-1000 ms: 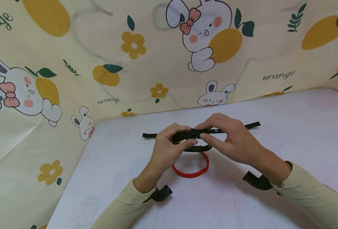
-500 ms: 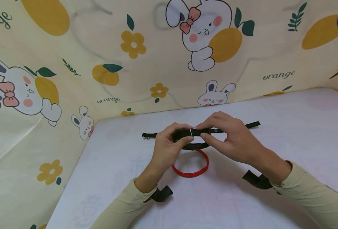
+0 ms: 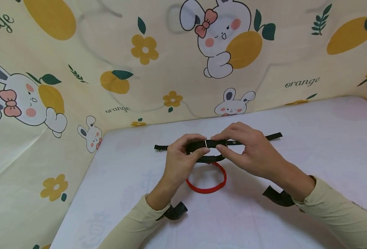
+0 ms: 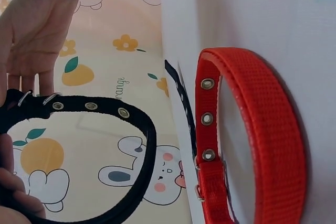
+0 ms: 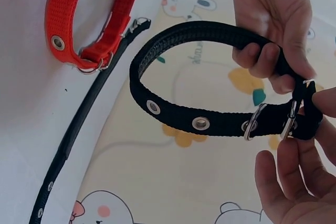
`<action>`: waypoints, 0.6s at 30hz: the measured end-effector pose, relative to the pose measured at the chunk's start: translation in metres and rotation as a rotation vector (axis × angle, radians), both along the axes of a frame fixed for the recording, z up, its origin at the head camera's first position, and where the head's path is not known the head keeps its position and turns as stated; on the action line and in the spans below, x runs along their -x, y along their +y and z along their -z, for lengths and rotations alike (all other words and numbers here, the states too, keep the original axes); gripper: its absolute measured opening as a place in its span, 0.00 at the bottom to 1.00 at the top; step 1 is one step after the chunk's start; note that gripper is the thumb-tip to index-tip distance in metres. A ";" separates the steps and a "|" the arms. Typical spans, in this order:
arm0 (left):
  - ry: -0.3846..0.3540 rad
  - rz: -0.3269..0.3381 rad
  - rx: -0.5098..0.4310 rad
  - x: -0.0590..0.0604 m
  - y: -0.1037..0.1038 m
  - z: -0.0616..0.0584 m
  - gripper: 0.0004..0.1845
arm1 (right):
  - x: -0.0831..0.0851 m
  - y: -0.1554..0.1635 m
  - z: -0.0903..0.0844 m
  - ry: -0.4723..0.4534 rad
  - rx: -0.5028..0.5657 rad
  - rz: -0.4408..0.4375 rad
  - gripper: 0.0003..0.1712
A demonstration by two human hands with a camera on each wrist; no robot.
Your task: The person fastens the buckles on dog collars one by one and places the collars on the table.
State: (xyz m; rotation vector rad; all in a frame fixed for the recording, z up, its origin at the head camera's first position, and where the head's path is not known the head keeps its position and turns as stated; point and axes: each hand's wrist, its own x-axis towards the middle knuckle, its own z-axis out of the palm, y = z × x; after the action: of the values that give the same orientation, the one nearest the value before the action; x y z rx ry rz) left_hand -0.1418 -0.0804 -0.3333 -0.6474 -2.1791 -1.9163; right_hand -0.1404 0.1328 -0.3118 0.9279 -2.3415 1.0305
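Both hands hold a black webbing collar point(image 3: 213, 159) bent into a loop just above the white table point(image 3: 264, 221). My left hand point(image 3: 202, 145) grips the loop's left side with curled fingers point(image 5: 265, 59). My right hand point(image 3: 217, 142) pinches the strap beside the metal buckle point(image 5: 289, 119). Brass eyelets run along the black collar point(image 5: 178, 114), which also shows in the left wrist view point(image 4: 142, 129). A closed red collar point(image 3: 206, 181) lies flat on the table just below the hands, near the left wrist camera point(image 4: 252, 129).
A long, thin black strap point(image 3: 258, 139) lies stretched flat across the table behind the hands, beside the red collar point(image 5: 79, 129). A cream cloth printed with rabbits and oranges point(image 3: 77, 69) rises behind and to the left. The table edge drops at the left.
The hands have risen a little with the black collar. The buckle's metal ring, hidden a second ago, now shows between the thumbs. Red collar and flat strap are unmoved.
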 end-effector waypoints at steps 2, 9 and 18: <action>0.010 0.003 -0.001 0.000 0.000 0.000 0.16 | 0.000 0.000 0.000 0.009 0.004 -0.004 0.14; 0.024 0.020 -0.021 0.002 -0.001 0.002 0.16 | 0.001 -0.001 0.000 0.000 -0.001 0.012 0.16; -0.021 0.014 0.012 0.001 -0.003 -0.002 0.15 | 0.004 -0.002 0.002 -0.079 -0.021 0.026 0.19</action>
State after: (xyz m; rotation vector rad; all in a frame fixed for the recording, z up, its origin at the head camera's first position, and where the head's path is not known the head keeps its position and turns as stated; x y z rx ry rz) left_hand -0.1431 -0.0836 -0.3317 -0.6486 -2.2059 -1.9275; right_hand -0.1441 0.1311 -0.3142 0.8769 -2.4265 1.0527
